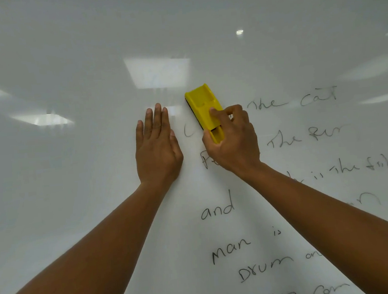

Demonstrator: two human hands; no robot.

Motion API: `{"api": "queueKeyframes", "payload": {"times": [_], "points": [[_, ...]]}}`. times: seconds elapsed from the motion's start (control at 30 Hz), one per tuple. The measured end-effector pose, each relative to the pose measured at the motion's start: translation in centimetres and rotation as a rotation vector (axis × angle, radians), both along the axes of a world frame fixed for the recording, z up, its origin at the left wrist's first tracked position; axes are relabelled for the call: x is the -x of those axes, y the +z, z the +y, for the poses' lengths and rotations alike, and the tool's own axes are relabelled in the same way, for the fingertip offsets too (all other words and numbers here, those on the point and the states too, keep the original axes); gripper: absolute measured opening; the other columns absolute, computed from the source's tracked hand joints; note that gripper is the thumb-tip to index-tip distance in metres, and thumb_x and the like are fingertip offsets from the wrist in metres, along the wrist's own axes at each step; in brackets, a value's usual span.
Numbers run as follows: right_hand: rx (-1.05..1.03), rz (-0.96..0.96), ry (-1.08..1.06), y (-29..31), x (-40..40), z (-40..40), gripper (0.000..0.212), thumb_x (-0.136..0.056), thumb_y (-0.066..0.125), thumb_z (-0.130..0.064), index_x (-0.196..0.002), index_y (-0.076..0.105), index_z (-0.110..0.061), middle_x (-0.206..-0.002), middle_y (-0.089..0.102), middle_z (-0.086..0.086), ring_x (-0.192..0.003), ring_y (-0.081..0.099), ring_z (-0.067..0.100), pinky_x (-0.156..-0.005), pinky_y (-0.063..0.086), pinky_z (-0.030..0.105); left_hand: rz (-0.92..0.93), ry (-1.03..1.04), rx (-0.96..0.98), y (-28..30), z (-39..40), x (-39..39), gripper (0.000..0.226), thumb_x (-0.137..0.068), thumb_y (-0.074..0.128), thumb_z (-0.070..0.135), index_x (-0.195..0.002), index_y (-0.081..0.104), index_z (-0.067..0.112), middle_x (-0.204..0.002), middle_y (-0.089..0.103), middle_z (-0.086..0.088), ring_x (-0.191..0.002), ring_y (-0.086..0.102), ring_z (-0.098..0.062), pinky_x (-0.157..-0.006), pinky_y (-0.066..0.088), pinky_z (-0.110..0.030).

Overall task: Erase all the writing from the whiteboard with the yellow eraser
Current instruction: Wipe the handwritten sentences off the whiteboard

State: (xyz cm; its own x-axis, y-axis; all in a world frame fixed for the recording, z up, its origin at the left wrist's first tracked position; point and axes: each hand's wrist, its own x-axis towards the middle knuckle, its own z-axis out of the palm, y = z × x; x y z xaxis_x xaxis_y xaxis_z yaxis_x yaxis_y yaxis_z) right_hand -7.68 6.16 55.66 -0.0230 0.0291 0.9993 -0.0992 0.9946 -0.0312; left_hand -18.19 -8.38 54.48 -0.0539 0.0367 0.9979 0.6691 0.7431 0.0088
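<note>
Left hand (156, 147) flat on the whiteboard (63, 64), fingers straight and close together, palm pressed to the surface, holding nothing. Just beside it, the right hand (233, 141) grips the yellow eraser (202, 106), thumb curled along its near edge, index finger (216, 113) pressing on its back, the rest of the fingers wrapped round the far side. The eraser sits tilted against the board, its dark pad facing the surface, sticking up beyond the right fingertips. Handwriting (217, 210) runs below and to the outer side of the right hand; a few strokes show between the two hands.
</note>
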Motion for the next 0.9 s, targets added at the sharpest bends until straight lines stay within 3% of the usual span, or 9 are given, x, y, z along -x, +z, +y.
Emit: {"api": "queueKeyframes", "payload": {"times": [0.2,0.43,0.6,0.73,0.9], "points": [[-0.243,-0.072,-0.107,-0.1,-0.4,0.0,0.046,-0.080,0.066,-0.036,-0.122,0.062,-0.018,-0.109,0.055,0.013,-0.090,0.055,0.029,-0.065,0.043,0.035,0.000,0.008,0.020,-0.1,-0.1,0.0,0.058,-0.105,0.021,0.028,-0.161,0.014,0.011,-0.168,0.010,-0.003,-0.156,0.003,-0.018,-0.127,0.001,-0.037],[0.108,0.036,-0.053,2.1,-0.2,0.0,0.047,-0.083,0.065,-0.035,-0.127,0.056,-0.019,-0.113,0.050,0.011,-0.097,0.053,0.029,-0.074,0.050,0.043,-0.001,-0.015,0.027,-0.3,-0.1,-0.1,0.057,-0.107,0.027,0.024,-0.160,0.011,0.011,-0.169,0.008,-0.003,-0.156,0.001,-0.017,-0.127,-0.001,-0.037],[-0.193,-0.033,0.010,1.9,-0.1,-0.2,0.047,-0.078,0.069,-0.034,-0.122,0.062,-0.016,-0.110,0.053,0.013,-0.090,0.055,0.030,-0.067,0.051,0.039,0.009,0.002,0.014,-0.3,-0.1,0.0,0.059,-0.104,0.023,0.027,-0.160,0.015,0.009,-0.168,0.012,-0.005,-0.156,0.004,-0.018,-0.127,0.001,-0.037],[-0.363,-0.063,-0.072,1.9,-0.3,0.8,0.046,-0.075,0.068,-0.038,-0.116,0.064,-0.018,-0.104,0.055,0.010,-0.080,0.055,0.026,-0.064,0.047,0.036,0.008,-0.003,-0.002,-0.4,0.1,-0.2,0.059,-0.104,0.023,0.026,-0.159,0.017,0.007,-0.168,0.014,-0.006,-0.156,0.006,-0.017,-0.127,0.003,-0.037],[-0.066,0.033,-0.033,3.7,-0.6,1.6,0.046,-0.078,0.067,-0.035,-0.119,0.060,-0.018,-0.106,0.052,0.012,-0.087,0.054,0.029,-0.067,0.047,0.037,-0.027,-0.001,-0.027,-1.2,0.2,-0.3,0.059,-0.104,0.022,0.027,-0.160,0.014,0.010,-0.168,0.010,-0.004,-0.156,0.002,-0.014,-0.127,-0.001,-0.034]]}}
